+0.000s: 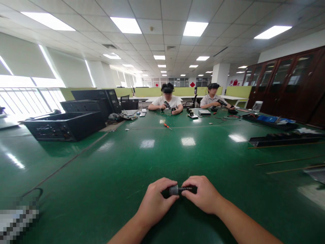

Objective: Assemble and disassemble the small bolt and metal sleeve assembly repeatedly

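Observation:
Low in the middle of the head view, my left hand (157, 198) is closed around a dark cylindrical part with a grey collar (174, 190). From its right side a thin, dark, ridged shaft (185, 188) runs across to my right hand (203, 193), whose thumb and fingers pinch around that end. Both hands are just above the green tabletop (122, 176), fingertips nearly facing each other. The part lies roughly level between them. My fingers hide both its ends, so its exact kind cannot be made out.
An orange screwdriver (167, 126) lies mid-table. Black computer cases (68, 125) stand at the left. Black trays (284, 137) and thin rods lie at the right. Across the table, two people work with power drills, beside a hard-drive-like box (204, 112). A blurred object (17, 220) is lower left.

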